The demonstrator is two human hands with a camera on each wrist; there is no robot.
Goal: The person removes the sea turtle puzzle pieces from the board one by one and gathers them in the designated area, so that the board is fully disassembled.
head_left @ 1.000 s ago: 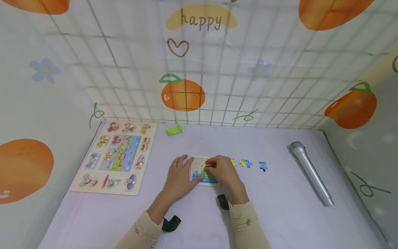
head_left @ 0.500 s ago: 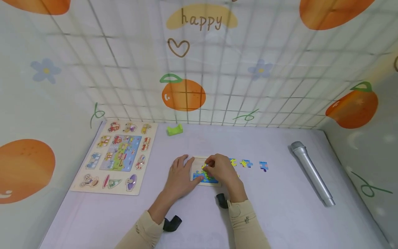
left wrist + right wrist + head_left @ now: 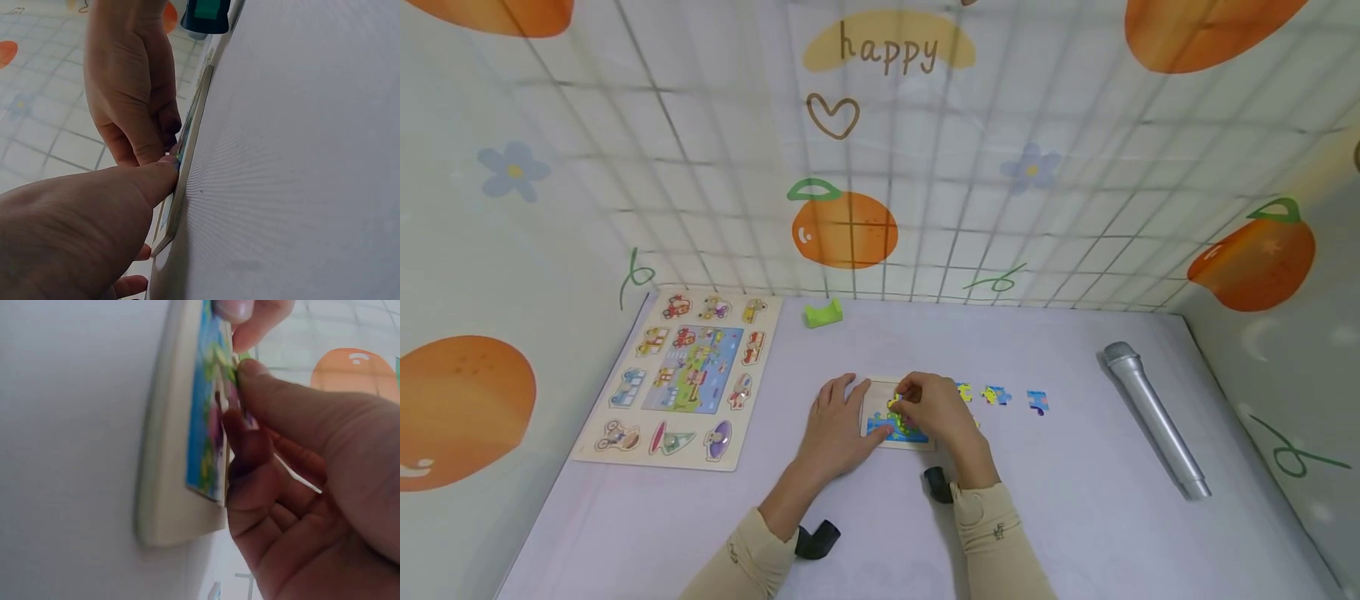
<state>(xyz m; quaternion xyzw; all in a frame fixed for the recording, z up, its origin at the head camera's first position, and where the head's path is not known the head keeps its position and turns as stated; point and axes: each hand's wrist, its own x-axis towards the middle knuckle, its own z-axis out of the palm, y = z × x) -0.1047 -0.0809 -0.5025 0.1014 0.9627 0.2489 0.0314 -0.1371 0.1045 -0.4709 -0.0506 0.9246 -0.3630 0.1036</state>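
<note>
Head view shows both my hands down on a small wooden puzzle tray (image 3: pixel 877 398); it sits flat right between them, with blue, picture-printed pieces filling the part nearest me and bare wood showing beyond my thumb. My left hand (image 3: pixel 835 429) is spread and relaxed along the tray's left edge, thumb resting on the laid pieces, gripping nothing; my right hand (image 3: pixel 942 410) has thumb and fingers pinching what looks like a puzzle piece (image 3: pixel 232 392), held tilted against the rest, though my fingers cover most of it. I'd call this the fitting-in step, partway through the picture; the next move probably calls for a little turn to line up the knobs, then a press, with my left thumb keeping the neighbours down. Spare pieces (image 3: pixel 997 395) lie just right of my right hand, one partly hidden by it; a silver microphone (image 3: pixel 1156 421) is well out past those.

As for the surface, it's a pale, plain tabletop (image 3: pixel 1075 517); a bigger wooden board (image 3: pixel 688 460) with vehicle shapes lies left of my left hand, a green block (image 3: pixel 824 313) beyond its fingertips; past that hangs a whitish backdrop (image 3: pixel 925 167) with grid lines, printed oranges and "happy".
</note>
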